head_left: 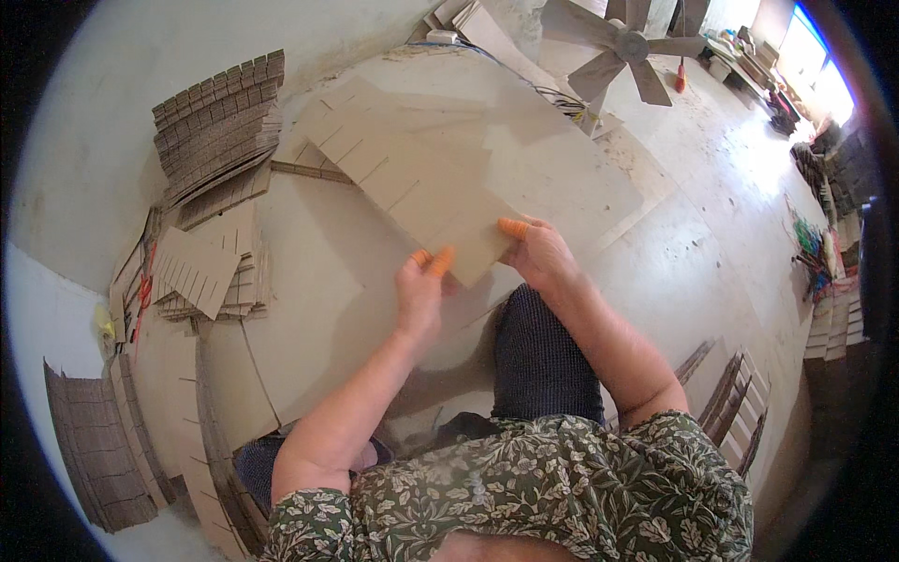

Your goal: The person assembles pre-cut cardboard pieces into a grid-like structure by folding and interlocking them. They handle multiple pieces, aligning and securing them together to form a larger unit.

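A long slotted cardboard sheet stretches away from me toward the upper left, with a row of short slits along its edge. My left hand pinches its near left corner, and my right hand grips the near right side. Orange covers wrap the thumb and a fingertip of the left hand and the right thumb. Under and beyond the sheet lie other flat cardboard pieces on the pale work surface. The right fingers below the sheet are hidden.
A tall stack of assembled cardboard dividers stands at the far left, near loose slotted strips. More dividers lean at the lower left. A fan stands at the back. Slotted pieces rest at my right.
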The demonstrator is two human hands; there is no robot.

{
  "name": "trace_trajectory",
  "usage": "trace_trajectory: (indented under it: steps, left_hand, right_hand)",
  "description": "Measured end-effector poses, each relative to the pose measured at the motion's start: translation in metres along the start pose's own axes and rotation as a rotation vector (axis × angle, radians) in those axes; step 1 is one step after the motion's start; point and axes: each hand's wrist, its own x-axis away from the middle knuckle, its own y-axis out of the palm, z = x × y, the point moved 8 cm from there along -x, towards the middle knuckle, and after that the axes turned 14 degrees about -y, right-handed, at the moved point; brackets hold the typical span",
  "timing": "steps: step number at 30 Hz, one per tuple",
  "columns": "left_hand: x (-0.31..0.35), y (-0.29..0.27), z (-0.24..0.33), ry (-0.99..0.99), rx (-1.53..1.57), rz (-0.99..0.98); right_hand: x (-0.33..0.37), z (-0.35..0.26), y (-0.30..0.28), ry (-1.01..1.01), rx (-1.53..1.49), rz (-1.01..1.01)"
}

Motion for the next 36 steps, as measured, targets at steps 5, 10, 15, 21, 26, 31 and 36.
trace_trajectory:
  steps: [5,10,15,21,26,31,36]
  left_hand:
    - [-0.012,0.003,0.002,-0.002,-0.052,-0.047]
    - [-0.062,-0.021,0.016,0.048,-0.111,0.094]
    - [-0.16,-0.06,0.046,0.047,-0.045,0.074]
    - [-0.14,0.003,0.082,-0.044,0.01,-0.234]
    - [-0.11,0.014,0.059,-0.074,0.1,-0.253]
    - [-0.09,-0.001,0.068,-0.021,-0.072,-0.077]
    - [-0.095,-0.021,0.073,0.083,-0.126,0.057]
  right_hand:
    - [0.005,0.001,-0.003,-0.087,-0.099,0.096]
    - [0.004,-0.027,-0.021,-0.284,0.031,0.238]
    - [0.005,-0.038,-0.014,-0.38,-0.011,0.214]
    - [0.0,-0.037,-0.028,-0.37,-0.033,0.263]
    - [-0.004,-0.029,-0.029,-0.32,0.003,0.232]
    - [0.001,-0.038,-0.023,-0.376,0.024,0.209]
    - [0.0,-0.044,-0.052,-0.448,-0.106,0.501]
